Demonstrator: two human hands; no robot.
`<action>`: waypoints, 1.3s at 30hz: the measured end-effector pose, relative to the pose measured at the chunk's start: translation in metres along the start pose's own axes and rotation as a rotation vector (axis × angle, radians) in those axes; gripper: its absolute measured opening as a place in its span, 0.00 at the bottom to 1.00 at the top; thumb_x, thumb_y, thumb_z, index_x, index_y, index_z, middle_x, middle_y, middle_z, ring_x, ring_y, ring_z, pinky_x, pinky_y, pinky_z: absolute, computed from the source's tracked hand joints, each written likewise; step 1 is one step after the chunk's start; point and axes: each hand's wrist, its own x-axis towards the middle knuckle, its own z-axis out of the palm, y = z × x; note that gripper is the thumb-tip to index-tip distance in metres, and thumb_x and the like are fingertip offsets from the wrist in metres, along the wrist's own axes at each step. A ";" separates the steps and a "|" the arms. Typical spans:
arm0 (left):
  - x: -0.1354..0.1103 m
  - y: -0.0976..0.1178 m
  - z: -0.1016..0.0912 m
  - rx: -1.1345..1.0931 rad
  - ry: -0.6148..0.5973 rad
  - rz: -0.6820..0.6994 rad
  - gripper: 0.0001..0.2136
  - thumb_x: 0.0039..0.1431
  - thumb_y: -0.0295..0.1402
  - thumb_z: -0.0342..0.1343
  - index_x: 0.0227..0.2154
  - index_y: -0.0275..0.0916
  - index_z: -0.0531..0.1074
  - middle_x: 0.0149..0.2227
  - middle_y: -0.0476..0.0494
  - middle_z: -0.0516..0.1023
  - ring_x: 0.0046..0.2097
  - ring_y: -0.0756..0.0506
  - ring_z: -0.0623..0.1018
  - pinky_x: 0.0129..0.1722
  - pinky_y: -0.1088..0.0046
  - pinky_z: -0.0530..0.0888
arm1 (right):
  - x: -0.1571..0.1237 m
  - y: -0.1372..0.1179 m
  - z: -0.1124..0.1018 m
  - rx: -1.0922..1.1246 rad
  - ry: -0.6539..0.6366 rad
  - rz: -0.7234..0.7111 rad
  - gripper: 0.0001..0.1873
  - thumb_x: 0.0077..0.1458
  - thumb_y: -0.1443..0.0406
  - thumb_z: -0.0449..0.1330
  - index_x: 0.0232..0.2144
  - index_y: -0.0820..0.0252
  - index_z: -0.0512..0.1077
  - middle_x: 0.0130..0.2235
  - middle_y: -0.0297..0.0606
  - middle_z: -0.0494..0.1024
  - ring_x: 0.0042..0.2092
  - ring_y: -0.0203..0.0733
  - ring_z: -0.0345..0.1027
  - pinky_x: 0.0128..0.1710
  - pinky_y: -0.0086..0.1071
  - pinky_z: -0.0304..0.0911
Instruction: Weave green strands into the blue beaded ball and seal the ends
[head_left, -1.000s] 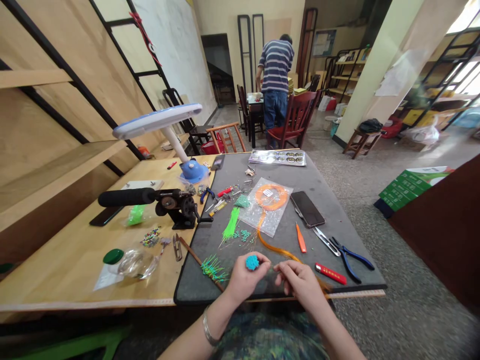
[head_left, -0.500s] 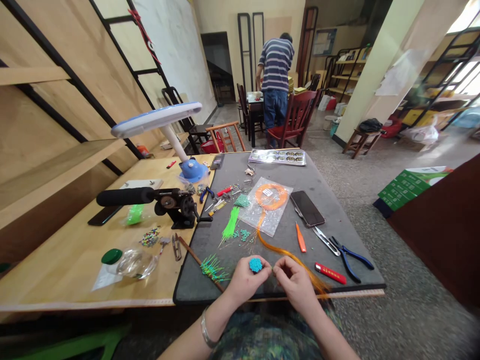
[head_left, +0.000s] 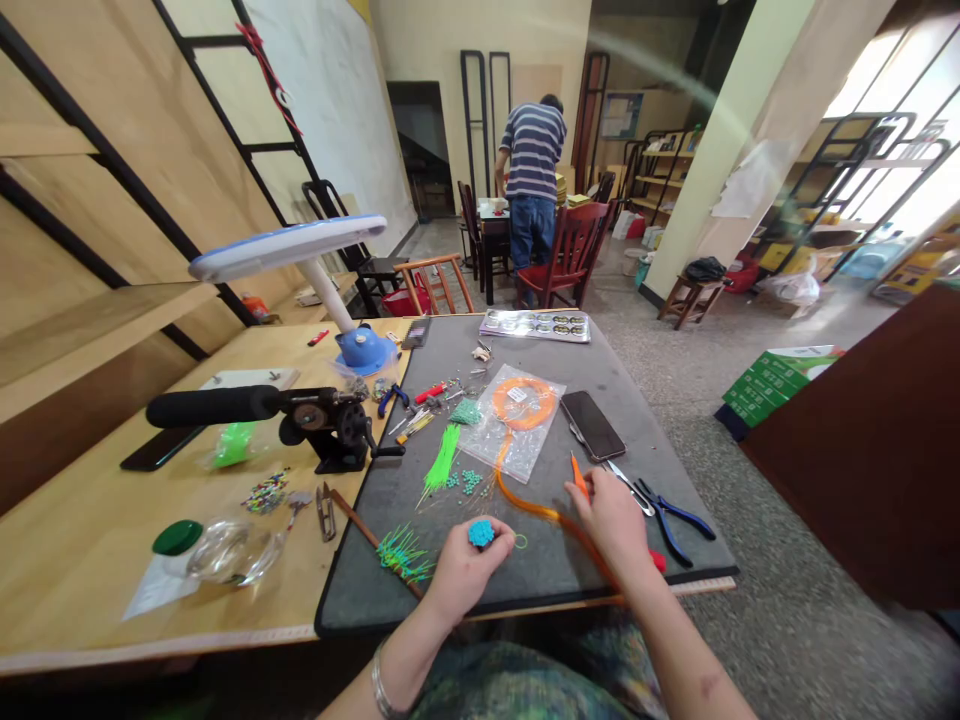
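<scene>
The left hand (head_left: 461, 570) and right hand (head_left: 615, 520) are bare, as are both forearms; round the left wrist sits a silver-coloured bangle (head_left: 381, 690), a broad, shiny band that curves with the arm and looks ridged lengthwise, any finer detail being too small to tell; the right forearm (head_left: 667, 620) bears one small mark (head_left: 709, 685) on its upper side; over the lap lies a dark garment (head_left: 517, 680), mottled in greens with bluish and yellowish patches, its print too blurred to read.

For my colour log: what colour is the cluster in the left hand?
Bright blue cluster, best in head view.
</scene>
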 end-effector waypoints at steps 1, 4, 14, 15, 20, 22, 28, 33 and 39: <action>0.001 0.000 -0.001 -0.005 0.011 -0.001 0.08 0.49 0.35 0.58 0.21 0.35 0.72 0.18 0.52 0.68 0.22 0.53 0.63 0.22 0.78 0.60 | 0.008 0.002 0.002 -0.088 -0.014 0.010 0.14 0.56 0.56 0.57 0.32 0.62 0.69 0.34 0.45 0.77 0.37 0.47 0.71 0.34 0.32 0.58; 0.002 -0.001 -0.002 -0.040 0.021 -0.004 0.09 0.49 0.35 0.59 0.21 0.35 0.72 0.18 0.52 0.67 0.21 0.53 0.62 0.21 0.79 0.59 | 0.026 0.004 0.009 -0.184 -0.063 0.039 0.13 0.54 0.57 0.59 0.30 0.63 0.69 0.32 0.49 0.77 0.35 0.50 0.72 0.31 0.32 0.57; 0.005 -0.001 0.001 -0.159 0.063 -0.036 0.09 0.49 0.35 0.58 0.21 0.34 0.70 0.17 0.54 0.63 0.20 0.55 0.59 0.19 0.80 0.56 | -0.010 -0.011 -0.003 0.416 -0.122 -0.114 0.12 0.62 0.59 0.44 0.33 0.58 0.63 0.23 0.32 0.73 0.25 0.36 0.68 0.27 0.26 0.58; 0.005 0.000 0.001 -0.157 0.067 -0.033 0.09 0.49 0.35 0.58 0.21 0.34 0.70 0.17 0.54 0.63 0.20 0.55 0.59 0.19 0.79 0.56 | -0.021 -0.015 -0.004 0.579 -0.164 -0.130 0.13 0.62 0.58 0.44 0.33 0.58 0.63 0.22 0.30 0.70 0.24 0.36 0.66 0.26 0.26 0.58; 0.006 0.000 0.001 -0.124 0.086 -0.003 0.09 0.49 0.36 0.59 0.22 0.35 0.72 0.18 0.53 0.67 0.21 0.54 0.62 0.20 0.79 0.59 | -0.060 -0.033 -0.004 0.903 -0.376 -0.082 0.17 0.60 0.52 0.47 0.34 0.58 0.66 0.20 0.27 0.65 0.21 0.33 0.60 0.21 0.25 0.55; 0.006 0.000 0.000 -0.112 0.091 0.011 0.09 0.48 0.37 0.60 0.22 0.35 0.72 0.19 0.52 0.68 0.21 0.53 0.64 0.21 0.79 0.61 | -0.067 -0.036 -0.003 0.930 -0.473 -0.053 0.17 0.60 0.52 0.47 0.33 0.58 0.66 0.21 0.27 0.67 0.19 0.32 0.59 0.19 0.24 0.53; 0.001 0.003 0.002 -0.126 0.074 0.005 0.10 0.47 0.38 0.60 0.22 0.35 0.73 0.18 0.52 0.68 0.21 0.53 0.64 0.20 0.78 0.60 | -0.068 -0.041 0.007 1.038 -0.524 0.008 0.19 0.58 0.52 0.49 0.45 0.58 0.63 0.20 0.28 0.70 0.14 0.29 0.53 0.14 0.22 0.47; 0.002 0.007 0.005 -0.209 -0.010 -0.088 0.10 0.48 0.37 0.59 0.22 0.35 0.70 0.18 0.54 0.64 0.20 0.55 0.59 0.18 0.79 0.55 | -0.067 -0.039 0.005 1.060 -0.472 -0.037 0.21 0.58 0.52 0.48 0.46 0.60 0.63 0.20 0.27 0.68 0.16 0.30 0.52 0.16 0.23 0.48; 0.003 0.014 0.004 -0.014 0.005 0.065 0.08 0.49 0.35 0.57 0.21 0.36 0.71 0.20 0.51 0.68 0.24 0.51 0.66 0.26 0.77 0.64 | -0.069 -0.030 -0.007 0.725 -0.436 -0.232 0.15 0.60 0.60 0.48 0.45 0.58 0.68 0.17 0.26 0.62 0.20 0.34 0.57 0.22 0.26 0.51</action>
